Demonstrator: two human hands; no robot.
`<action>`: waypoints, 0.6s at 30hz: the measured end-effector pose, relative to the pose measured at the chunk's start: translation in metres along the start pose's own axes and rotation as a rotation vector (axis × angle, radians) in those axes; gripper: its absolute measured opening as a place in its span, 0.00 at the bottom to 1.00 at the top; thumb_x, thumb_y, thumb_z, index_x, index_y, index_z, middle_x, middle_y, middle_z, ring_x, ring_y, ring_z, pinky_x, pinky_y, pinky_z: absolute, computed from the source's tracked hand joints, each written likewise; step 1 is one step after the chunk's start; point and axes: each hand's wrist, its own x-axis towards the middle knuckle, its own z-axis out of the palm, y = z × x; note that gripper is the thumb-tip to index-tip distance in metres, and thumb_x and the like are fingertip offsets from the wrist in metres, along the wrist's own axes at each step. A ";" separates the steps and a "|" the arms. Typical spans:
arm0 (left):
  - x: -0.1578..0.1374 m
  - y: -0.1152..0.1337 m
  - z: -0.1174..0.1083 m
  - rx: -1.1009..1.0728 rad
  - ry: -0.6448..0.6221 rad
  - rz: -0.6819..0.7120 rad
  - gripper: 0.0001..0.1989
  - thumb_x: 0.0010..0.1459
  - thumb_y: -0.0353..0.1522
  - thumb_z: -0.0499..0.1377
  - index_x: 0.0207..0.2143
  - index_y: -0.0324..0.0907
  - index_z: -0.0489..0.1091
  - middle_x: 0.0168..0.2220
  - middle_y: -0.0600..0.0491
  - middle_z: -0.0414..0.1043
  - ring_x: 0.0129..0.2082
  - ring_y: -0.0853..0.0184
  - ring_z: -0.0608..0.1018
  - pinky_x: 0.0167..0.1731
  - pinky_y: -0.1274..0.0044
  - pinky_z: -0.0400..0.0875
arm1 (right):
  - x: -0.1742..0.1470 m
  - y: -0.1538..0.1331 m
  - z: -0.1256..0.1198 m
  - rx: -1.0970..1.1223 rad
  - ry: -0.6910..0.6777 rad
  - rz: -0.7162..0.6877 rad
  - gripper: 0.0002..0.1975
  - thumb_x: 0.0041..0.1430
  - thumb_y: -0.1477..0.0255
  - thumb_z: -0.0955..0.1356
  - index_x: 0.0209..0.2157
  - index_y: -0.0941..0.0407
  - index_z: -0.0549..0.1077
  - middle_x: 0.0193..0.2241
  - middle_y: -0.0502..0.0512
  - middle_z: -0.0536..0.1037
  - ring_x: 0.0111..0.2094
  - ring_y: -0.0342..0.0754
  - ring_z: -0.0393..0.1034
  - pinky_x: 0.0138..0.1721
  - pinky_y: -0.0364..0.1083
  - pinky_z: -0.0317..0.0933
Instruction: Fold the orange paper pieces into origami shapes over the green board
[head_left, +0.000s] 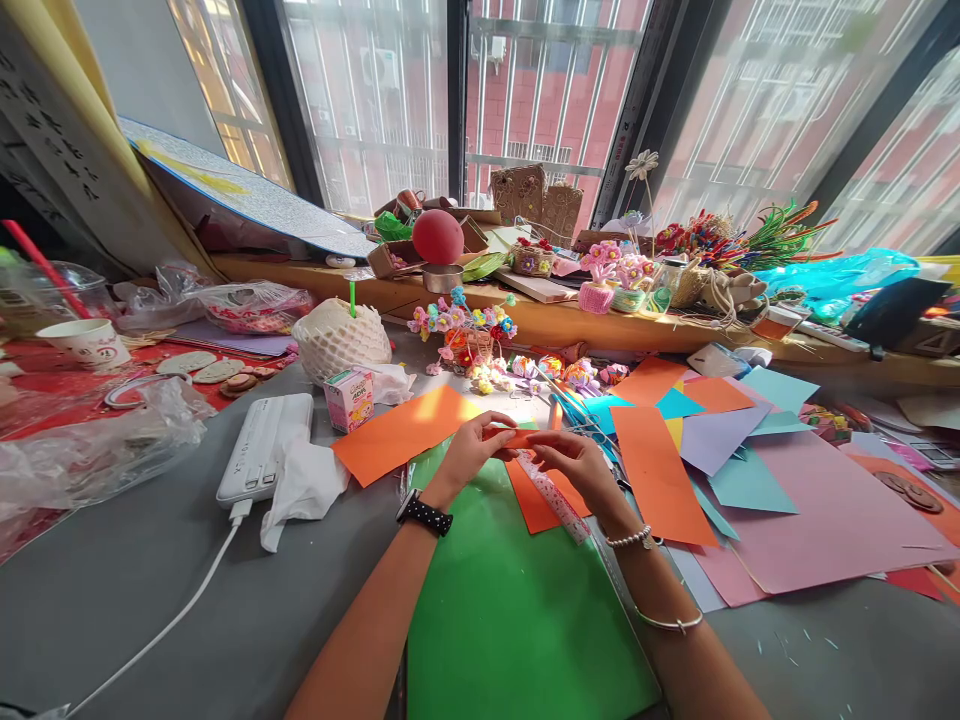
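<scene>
Hands first: left hand (469, 455) and right hand (576, 465) are raised before me, fingers curled and nearly closed, thumbs and fingertips pinching a small orange paper piece (519, 438) between them. It sits above the far end of a glossy green mat (517, 610), held level from side to side. Black dotted watch band (425, 513) on my left wrist; beaded bracelet (628, 538) and silver bangle (670, 625) on my right arm.

Just below the right hand, a clear, pink-patterned strip (555, 497) slants across an orange sheet (534, 507). To my right, overlapping coloured papers: orange, lavender, pale blue, with a large pink sheet (847, 515) on the outer side. To my left, on the grey bench (150, 600): white power bank (262, 440) with cable (184, 605) plugged in, crumpled tissue (306, 492) against it, small pink carton (349, 402) near a netted round object (341, 342) with a green straw.

Farther off, a basket of small flowers (474, 346); beyond, on the window ledge, a red ball (438, 238) and pink flower pots.
</scene>
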 end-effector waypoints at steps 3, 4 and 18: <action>0.000 0.000 0.000 0.005 -0.002 -0.005 0.13 0.46 0.37 0.59 0.31 0.37 0.65 0.26 0.52 0.71 0.24 0.68 0.75 0.29 0.75 0.72 | -0.001 -0.002 0.001 -0.043 0.006 0.003 0.14 0.45 0.67 0.67 0.34 0.57 0.73 0.33 0.56 0.75 0.29 0.45 0.70 0.32 0.46 0.65; 0.000 0.001 0.000 0.003 -0.003 -0.009 0.13 0.46 0.37 0.59 0.31 0.36 0.66 0.26 0.51 0.71 0.24 0.68 0.75 0.29 0.75 0.72 | -0.001 -0.002 0.002 -0.048 0.021 0.001 0.14 0.44 0.67 0.67 0.34 0.57 0.73 0.34 0.56 0.76 0.29 0.45 0.70 0.32 0.46 0.65; -0.004 0.007 0.003 0.121 -0.007 0.056 0.13 0.42 0.37 0.61 0.28 0.36 0.72 0.26 0.50 0.72 0.28 0.67 0.74 0.31 0.78 0.69 | 0.002 0.005 0.000 -0.004 0.085 -0.036 0.13 0.44 0.65 0.68 0.32 0.58 0.73 0.27 0.54 0.76 0.27 0.45 0.70 0.31 0.45 0.64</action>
